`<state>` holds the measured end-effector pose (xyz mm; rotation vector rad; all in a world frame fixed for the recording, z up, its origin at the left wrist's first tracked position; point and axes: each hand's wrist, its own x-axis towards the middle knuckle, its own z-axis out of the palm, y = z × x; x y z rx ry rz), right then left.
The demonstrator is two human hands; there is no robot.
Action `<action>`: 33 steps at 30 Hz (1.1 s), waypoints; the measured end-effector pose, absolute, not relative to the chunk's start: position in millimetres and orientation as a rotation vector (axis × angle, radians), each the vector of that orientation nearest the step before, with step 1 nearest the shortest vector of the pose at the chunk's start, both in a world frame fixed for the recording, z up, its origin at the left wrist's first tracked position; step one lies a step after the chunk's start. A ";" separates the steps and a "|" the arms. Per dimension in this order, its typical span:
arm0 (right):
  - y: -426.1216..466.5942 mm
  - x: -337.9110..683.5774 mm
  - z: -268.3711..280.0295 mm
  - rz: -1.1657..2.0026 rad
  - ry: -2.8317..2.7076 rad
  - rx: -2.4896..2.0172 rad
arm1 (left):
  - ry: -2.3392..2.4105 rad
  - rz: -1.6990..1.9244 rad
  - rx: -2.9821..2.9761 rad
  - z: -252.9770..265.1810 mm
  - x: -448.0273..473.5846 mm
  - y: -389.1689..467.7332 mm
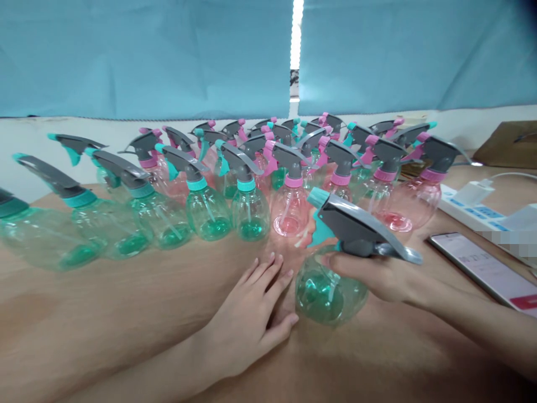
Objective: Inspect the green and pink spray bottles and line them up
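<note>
As the head view shows, the right hand point(373, 274) is wrapped around the neck and shoulder of a green spray bottle point(329, 294), clamped on it just below the grey sprayer head point(354, 224). Its thumb lies across the upper side of the clear green body, while fingertips show on the far side, beside the turquoise trigger point(322, 229). The body hangs below and to the left of this grip, and the sprayer head sits above it, with the turquoise nozzle point(318, 197) aimed to the upper left. Whether the base touches the wooden table point(126, 319), I cannot tell.

Just left of that bottle, the left hand point(255, 305) rests palm down on the tabletop, fingers extended and slightly apart, holding nothing; its thumb tip is very near the bottle's side, and contact there cannot be made out.

Beyond both hands, more spray bottles stand in crowded rows: turquoise-collared green bottles point(210, 215) toward the front left, pink-collared bottles point(289, 207) from the middle to the right. To the right of the held bottle lie a smartphone point(482, 268) with its screen lit and a white power strip point(461, 207). A blue curtain point(146, 56) covers the background.
</note>
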<state>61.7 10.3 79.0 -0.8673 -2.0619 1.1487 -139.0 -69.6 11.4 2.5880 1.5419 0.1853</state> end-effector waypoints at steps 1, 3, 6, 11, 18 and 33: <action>10.9 62.2 77.0 1.153 -2.057 -0.882 | 1.544 0.185 2.583 11.6 -138.8 -69.7; 12.5 63.6 71.8 1.156 -2.048 -0.902 | 1.541 0.180 2.575 12.0 -138.5 -70.0; 14.3 64.0 65.8 1.189 -2.020 -0.857 | 1.531 0.169 2.574 11.9 -138.5 -70.4; 14.9 60.7 63.9 1.315 -1.993 -0.725 | 1.521 0.192 2.586 10.2 -139.5 -70.4; 16.4 62.0 63.0 1.302 -2.012 -0.738 | 1.520 0.234 2.585 8.5 -140.1 -70.6; 15.7 60.0 63.1 1.211 -2.047 -0.752 | 1.518 0.229 2.598 7.3 -140.3 -71.5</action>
